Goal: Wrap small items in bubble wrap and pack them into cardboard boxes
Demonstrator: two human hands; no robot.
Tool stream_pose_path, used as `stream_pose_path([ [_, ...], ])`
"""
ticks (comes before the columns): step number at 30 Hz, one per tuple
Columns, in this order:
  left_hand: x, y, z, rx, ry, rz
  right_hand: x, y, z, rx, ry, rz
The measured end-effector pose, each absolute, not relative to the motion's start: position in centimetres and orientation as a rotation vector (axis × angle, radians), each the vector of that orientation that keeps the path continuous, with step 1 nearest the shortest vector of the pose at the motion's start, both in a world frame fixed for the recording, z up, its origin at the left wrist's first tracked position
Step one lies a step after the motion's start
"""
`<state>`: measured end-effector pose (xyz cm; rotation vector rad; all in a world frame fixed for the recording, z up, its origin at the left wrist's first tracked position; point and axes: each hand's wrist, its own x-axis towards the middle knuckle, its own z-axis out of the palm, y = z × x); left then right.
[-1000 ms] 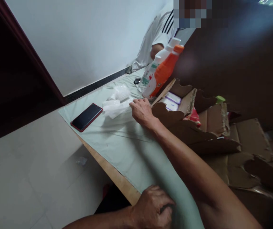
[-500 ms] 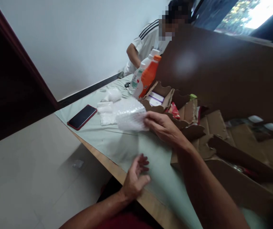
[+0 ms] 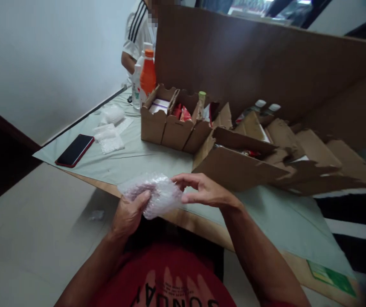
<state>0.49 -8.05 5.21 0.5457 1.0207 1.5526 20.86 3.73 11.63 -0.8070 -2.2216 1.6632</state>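
Pale walls and a grey floor frame a table draped in a light green cloth, and we stand at its near edge with both hands raised just in front of it. Our left hand cups a crumpled piece of bubble wrap from below, thumb pressed against its near side and fingers curled under it. Our right hand meets the same piece from the other side, thumb and forefinger pinching its edge while the remaining fingers spread loosely open. The wrap hangs between the two hands, just above the table's wooden rim. Just beyond our right hand sits an open cardboard box with torn flaps, lying on its side. Further out from both hands stands a divided cardboard box holding packets and a green-capped bottle. Beyond our left hand, well apart from it, lie more clear plastic bags and, to their left, a dark phone in a red case. Past the divided box, an orange bottle stands beside a white one. A tall cardboard sheet rises behind the boxes. At the far end of the table sits another person in a white striped shirt, one arm bent toward the bottles.
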Motion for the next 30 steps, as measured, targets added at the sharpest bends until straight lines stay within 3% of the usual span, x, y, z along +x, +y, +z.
stream_pose_path([
  [5,0.9,-8.8,7.7,0.427,1.146,1.788,25.3,-0.1,5.8,-0.888,-2.258,1.662],
  [9,1.0,-9.2,8.2,0.579,1.154,1.784,30.8,-3.2,5.4,-1.036,-2.053,1.543],
  [15,3.7,-6.4,6.1,0.780,1.220,1.615,38.9,-3.1,8.4,-1.414,-1.814,1.180],
  [22,4.7,-3.1,1.4,1.092,1.787,1.267,44.9,1.1,4.5,-1.755,-1.709,0.577],
  [26,5.2,-1.2,2.2,1.362,1.898,1.260,47.5,2.4,2.9,-1.774,-1.595,0.545],
  [30,9.4,3.8,3.4,1.664,1.557,1.225,47.3,5.0,2.9,-1.670,-1.561,0.729],
])
